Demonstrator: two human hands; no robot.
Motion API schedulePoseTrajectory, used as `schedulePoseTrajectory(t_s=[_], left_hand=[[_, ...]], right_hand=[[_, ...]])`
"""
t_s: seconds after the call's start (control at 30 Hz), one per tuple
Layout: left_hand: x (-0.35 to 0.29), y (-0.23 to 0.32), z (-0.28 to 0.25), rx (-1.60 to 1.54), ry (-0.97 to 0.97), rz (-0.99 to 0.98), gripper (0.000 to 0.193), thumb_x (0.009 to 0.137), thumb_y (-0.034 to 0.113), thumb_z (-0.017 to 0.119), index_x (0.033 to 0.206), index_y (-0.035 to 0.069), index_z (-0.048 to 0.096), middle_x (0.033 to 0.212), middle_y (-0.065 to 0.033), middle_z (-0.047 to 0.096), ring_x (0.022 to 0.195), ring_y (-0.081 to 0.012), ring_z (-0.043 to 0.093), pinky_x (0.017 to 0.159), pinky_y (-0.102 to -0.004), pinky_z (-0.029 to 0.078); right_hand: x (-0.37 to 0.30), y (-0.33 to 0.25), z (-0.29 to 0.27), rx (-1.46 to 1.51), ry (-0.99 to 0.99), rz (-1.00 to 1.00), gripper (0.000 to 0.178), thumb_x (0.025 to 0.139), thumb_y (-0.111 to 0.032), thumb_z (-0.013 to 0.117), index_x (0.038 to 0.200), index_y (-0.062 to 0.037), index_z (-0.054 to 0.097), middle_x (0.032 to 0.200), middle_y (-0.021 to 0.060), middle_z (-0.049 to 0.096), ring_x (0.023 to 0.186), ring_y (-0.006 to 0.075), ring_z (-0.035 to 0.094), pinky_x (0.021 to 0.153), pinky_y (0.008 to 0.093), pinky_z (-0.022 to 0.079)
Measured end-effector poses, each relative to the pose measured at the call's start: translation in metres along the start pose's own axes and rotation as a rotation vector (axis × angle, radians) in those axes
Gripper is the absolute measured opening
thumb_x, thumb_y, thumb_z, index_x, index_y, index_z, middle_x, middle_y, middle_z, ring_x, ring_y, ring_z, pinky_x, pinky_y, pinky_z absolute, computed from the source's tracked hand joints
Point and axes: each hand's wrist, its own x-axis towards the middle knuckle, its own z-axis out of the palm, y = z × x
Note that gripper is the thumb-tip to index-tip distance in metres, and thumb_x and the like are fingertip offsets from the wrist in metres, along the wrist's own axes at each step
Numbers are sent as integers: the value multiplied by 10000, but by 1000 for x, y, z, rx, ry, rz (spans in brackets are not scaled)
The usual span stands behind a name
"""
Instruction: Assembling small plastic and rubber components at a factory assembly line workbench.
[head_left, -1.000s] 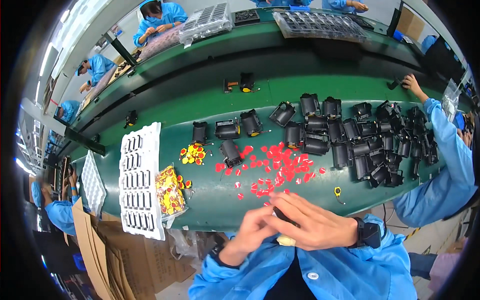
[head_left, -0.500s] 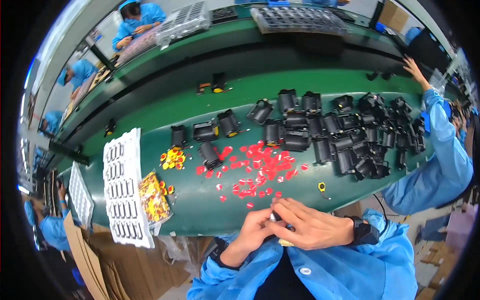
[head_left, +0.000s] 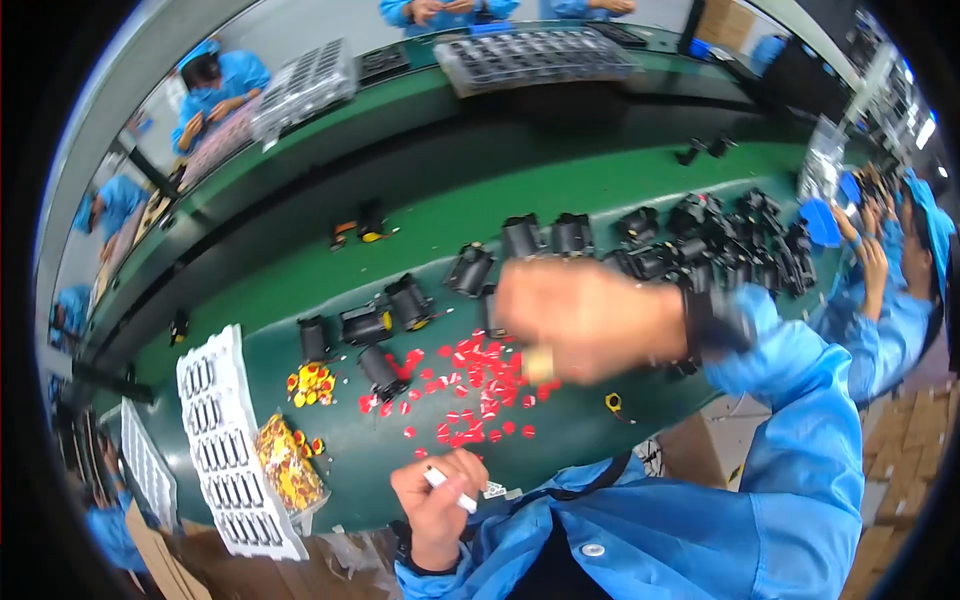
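Note:
My left hand [head_left: 438, 500] is closed round a small white cylinder [head_left: 452, 489] with a dark end, low in front of my body. Beside its fingers shows a little white piece with dark marks [head_left: 494, 490]. Farther forward, my right hand [head_left: 595, 320] is smeared by motion above the black housings; its fingers cannot be made out. A pale yellow bit [head_left: 538, 365] shows at its lower edge, too blurred to name. Under and left of this hand lie scattered red discs [head_left: 465, 400]. Black cylindrical housings [head_left: 469, 270] stand behind them, some hidden by the hand.
At left are a white tray [head_left: 235, 440] of dark parts, a bag of yellow-red pieces [head_left: 290, 465] and a loose pile [head_left: 310, 384]. A yellow disc with a lead [head_left: 614, 403] lies right. Co-workers in blue sit around; one person's hand [head_left: 872, 265] is at the far right.
My hands have parted: the right has swung forward over the housings, while the left stays low with the white cylinder. The view has shifted. A co-worker's arm reaching at right has drawn back.

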Motion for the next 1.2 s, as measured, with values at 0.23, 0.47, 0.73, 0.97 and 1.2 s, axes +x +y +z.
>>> schedulePoseTrajectory(t_s=[0.23, 0.47, 0.73, 0.97, 1.2], left_hand=[[-16, 4, -35, 238, 196, -83, 142, 849, -26, 635, 718, -48, 584, 674, -86, 585, 620, -135, 512, 579, -280, 383], [-64, 2, -67, 480, 418, -62, 157, 860, -21, 647, 715, -41, 591, 686, -50, 590, 617, -88, 497, 565, -236, 364], [-59, 12, -60, 511, 328, -39, 110, 864, -9, 647, 765, -48, 618, 712, -51, 620, 633, -87, 521, 588, -229, 381], [-87, 37, -56, 653, 387, -89, 131, 880, 46, 599, 795, -52, 612, 705, -130, 654, 629, -163, 592, 606, -278, 457], [-80, 38, -39, 671, 411, -242, 90, 910, 41, 615, 855, -30, 626, 701, -69, 665, 566, -64, 535, 515, -203, 400]], right_hand=[[21, 235, 43, -7, 68, 662, 706, 638, -296, 865, 1211, 12, 592, 1126, 215, 664, 1051, 361, 652, 912, 411, 517], [70, 213, 52, -128, 24, 380, 504, 709, -261, 773, 1118, 5, 643, 1105, 191, 664, 1067, 372, 618, 932, 442, 491], [135, 124, 130, 29, -406, 296, 192, 668, -182, 662, 736, -3, 654, 731, 221, 648, 735, 415, 647, 670, 496, 513], [105, 198, 5, -229, -192, 437, 224, 687, -217, 732, 752, -13, 664, 775, 188, 657, 739, 362, 647, 674, 449, 520], [13, 295, 15, -202, -68, 644, 199, 715, -143, 725, 874, -25, 706, 866, 160, 675, 799, 348, 638, 731, 416, 511]])
